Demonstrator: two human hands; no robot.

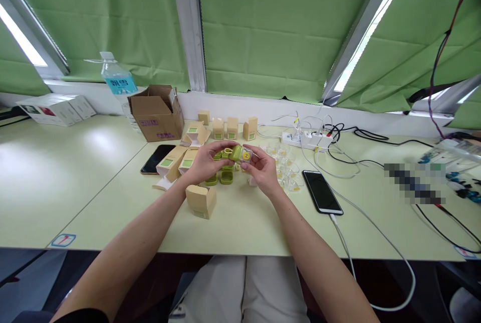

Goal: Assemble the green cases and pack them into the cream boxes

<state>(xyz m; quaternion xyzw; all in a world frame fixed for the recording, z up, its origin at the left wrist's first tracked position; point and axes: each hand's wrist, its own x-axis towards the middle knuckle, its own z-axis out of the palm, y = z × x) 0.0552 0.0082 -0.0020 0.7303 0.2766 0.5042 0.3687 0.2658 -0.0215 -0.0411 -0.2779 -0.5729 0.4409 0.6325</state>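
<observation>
Between my two hands, above the table, is a small green case [235, 153] with a loop on its left end. My left hand [206, 160] is closed around the green case. Fingers of my right hand [262, 166] pinch a clear plastic piece with a yellow round label [246, 155], right up against the case; whether the two are joined I cannot tell. Below lie several more green cases [226, 177], partly hidden by my hands. Several clear plastic pieces [289, 167] are spread right of my right hand. A small open cardboard box [201, 201] stands near my left wrist.
Several small cardboard boxes [232, 128] stand along the back and left. A larger brown carton [157, 115] and a water bottle [119, 79] are behind them. One dark phone [160, 158] lies left, another phone [322, 192] right, with a white cable. A power strip [307, 140] sits amid wires.
</observation>
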